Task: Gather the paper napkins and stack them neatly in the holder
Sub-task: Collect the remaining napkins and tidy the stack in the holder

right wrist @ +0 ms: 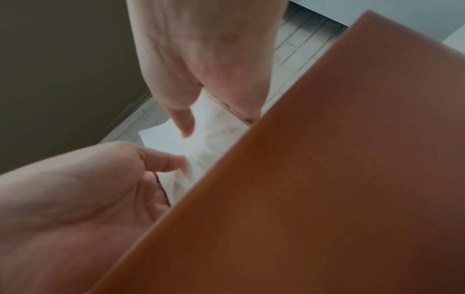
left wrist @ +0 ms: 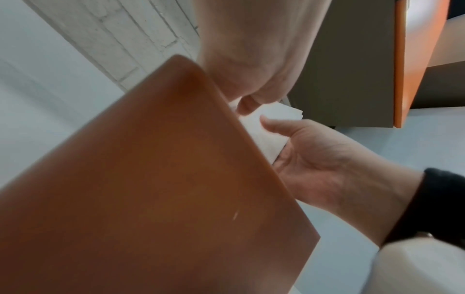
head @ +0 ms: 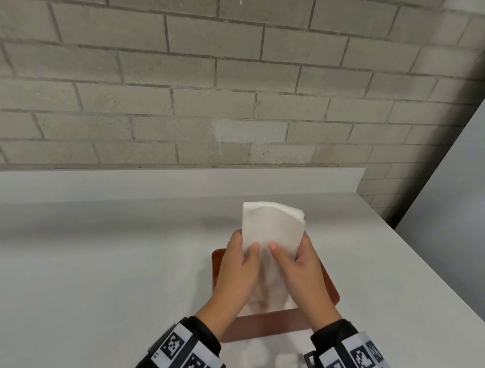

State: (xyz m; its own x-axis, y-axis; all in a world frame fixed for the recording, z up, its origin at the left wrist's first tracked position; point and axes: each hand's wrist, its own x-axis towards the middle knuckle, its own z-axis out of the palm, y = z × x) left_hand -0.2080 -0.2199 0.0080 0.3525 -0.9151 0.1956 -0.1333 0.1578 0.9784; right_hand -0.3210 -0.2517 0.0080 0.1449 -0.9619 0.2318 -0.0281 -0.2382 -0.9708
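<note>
A thick stack of white paper napkins (head: 272,227) stands upright, its lower end reaching down into the brown holder (head: 270,327) on the white counter. My left hand (head: 247,252) grips the stack's left edge, thumb on the front face. On the opposite edge my right hand (head: 283,254) grips it the same way. In the left wrist view, the holder's wall (left wrist: 151,179) fills the foreground, with the napkins (left wrist: 273,123) pinched between my left hand (left wrist: 247,103) and right hand (left wrist: 279,131). The right wrist view shows the napkins (right wrist: 208,139) behind the holder wall (right wrist: 327,179).
The white counter (head: 84,258) has a raised back edge against a grey brick wall (head: 185,77). Its right edge (head: 445,287) runs diagonally close to the holder. A dark cabinet with an orange edge (left wrist: 400,69) shows in the left wrist view.
</note>
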